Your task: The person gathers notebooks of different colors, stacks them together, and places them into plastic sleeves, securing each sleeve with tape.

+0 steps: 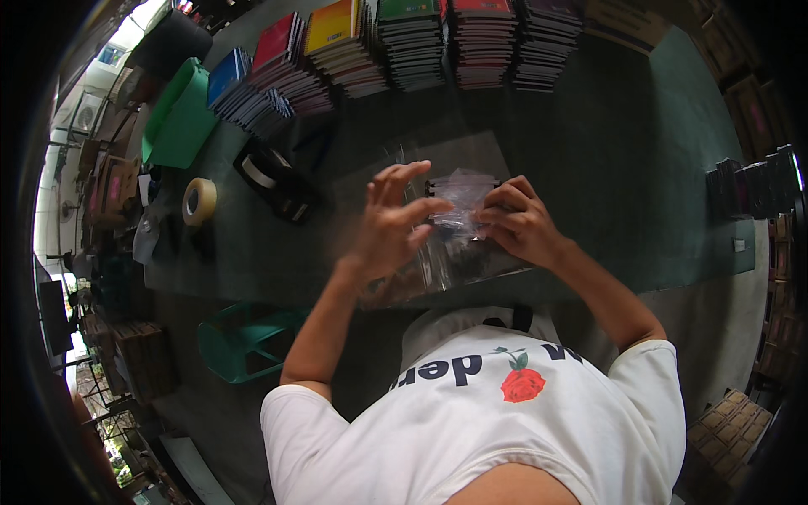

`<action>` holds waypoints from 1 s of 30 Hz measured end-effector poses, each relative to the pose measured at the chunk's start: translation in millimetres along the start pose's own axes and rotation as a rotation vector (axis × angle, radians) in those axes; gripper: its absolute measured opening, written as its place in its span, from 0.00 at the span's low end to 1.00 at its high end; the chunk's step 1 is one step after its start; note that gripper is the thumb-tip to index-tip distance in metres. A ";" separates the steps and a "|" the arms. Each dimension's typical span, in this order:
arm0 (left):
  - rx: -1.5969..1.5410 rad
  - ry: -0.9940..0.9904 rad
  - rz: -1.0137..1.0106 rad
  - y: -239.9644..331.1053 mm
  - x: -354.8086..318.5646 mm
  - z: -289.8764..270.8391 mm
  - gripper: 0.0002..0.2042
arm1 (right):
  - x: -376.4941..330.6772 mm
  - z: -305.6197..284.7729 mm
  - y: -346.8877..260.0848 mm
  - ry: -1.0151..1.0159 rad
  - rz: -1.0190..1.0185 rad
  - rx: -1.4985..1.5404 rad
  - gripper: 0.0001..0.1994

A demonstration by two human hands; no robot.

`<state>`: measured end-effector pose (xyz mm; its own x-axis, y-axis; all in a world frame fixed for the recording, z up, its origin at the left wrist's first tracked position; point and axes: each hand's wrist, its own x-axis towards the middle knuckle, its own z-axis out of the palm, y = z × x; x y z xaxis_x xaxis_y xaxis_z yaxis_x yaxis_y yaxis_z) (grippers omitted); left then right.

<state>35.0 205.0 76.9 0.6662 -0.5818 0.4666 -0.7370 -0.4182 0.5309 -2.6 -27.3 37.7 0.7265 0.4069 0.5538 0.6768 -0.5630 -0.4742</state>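
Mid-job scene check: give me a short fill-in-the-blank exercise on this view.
1. Crumpled clear plastic film lies between the left hand and the ____ hand.
2. The round cream tape roll sits to the ____ of the black tape dispenser.
3. The green-covered notebook stack stands between the yellow-covered notebook stack and the ____-covered one.
Missing words: right; left; red.

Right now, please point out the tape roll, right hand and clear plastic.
Tape roll (209, 201): head view, on its outer band.
Right hand (528, 220): head view, on its back.
Clear plastic (465, 192): head view, crumpled part between the hands.
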 end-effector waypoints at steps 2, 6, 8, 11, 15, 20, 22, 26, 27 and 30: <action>0.041 0.065 0.016 2.0 -6.6 22.7 0.13 | 1.3 2.1 -0.7 0.003 0.002 0.034 0.14; -0.185 0.136 -0.010 -10.0 -7.5 38.3 0.18 | 5.3 1.2 -3.2 0.022 0.030 0.045 0.12; -0.274 0.157 -0.070 -8.2 -3.4 30.0 0.23 | 6.3 5.1 -4.6 0.053 0.075 0.065 0.10; -0.380 0.185 -0.186 1.4 -1.1 23.3 0.32 | 5.3 8.0 -8.8 0.079 0.154 0.075 0.09; -0.590 0.063 -0.411 -16.8 4.1 38.7 0.37 | 1.5 16.6 -13.9 0.170 0.233 0.029 0.12; -0.615 -0.169 -0.439 -40.1 24.1 30.3 0.32 | 28.5 4.6 -9.8 0.319 0.691 0.545 0.19; -0.519 -0.290 -0.341 -34.2 44.7 16.4 0.28 | 31.5 -12.2 10.9 -0.071 0.832 0.891 0.20; -0.027 -0.349 0.026 -10.9 58.2 7.9 0.17 | 39.7 -21.6 12.3 -0.196 0.634 0.473 0.16; -0.001 -0.374 -0.010 -0.7 55.6 8.2 0.15 | 40.8 -21.6 8.7 -0.192 0.584 0.407 0.14; 0.132 -0.358 -0.077 23.5 48.0 15.2 0.11 | 41.6 -15.8 5.0 -0.116 0.377 0.208 0.10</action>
<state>48.0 156.6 101.0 0.6555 -0.7420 0.1405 -0.7104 -0.5426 0.4483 29.2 -24.6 69.2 0.9278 0.2851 0.2408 0.3626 -0.5356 -0.7627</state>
